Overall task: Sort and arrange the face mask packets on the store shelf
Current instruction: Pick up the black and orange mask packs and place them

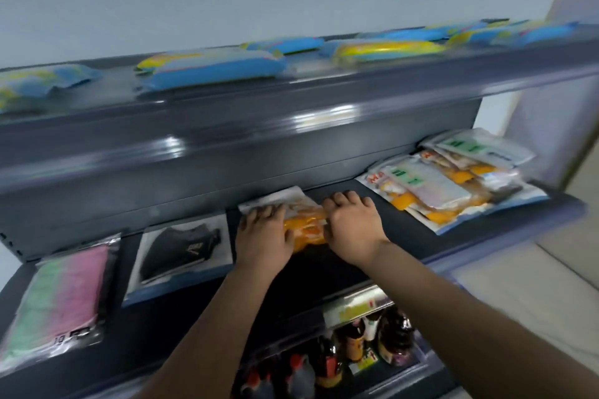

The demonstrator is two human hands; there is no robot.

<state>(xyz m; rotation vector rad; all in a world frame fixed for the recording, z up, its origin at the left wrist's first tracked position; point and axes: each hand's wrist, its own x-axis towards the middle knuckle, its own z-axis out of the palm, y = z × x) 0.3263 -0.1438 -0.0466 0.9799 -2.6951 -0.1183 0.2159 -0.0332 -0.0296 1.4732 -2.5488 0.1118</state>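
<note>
Pressing on an orange mask packet (304, 228) mid-shelf, the left hand (262, 236) and right hand (351, 228) curl their fingers over its ends. Sorting looks partway: a pink-green packet (61, 298) and black packet (181, 251) lie separated, while the mixed heap (453, 185) at right remains, nothing blocking access.

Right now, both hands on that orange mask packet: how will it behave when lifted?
The orange packet looks floppy: it bunches between the left hand and right hand. Its glossy film is probably slippery. Likely light, since it is thin and flat like the heap of packets nearby.
</note>
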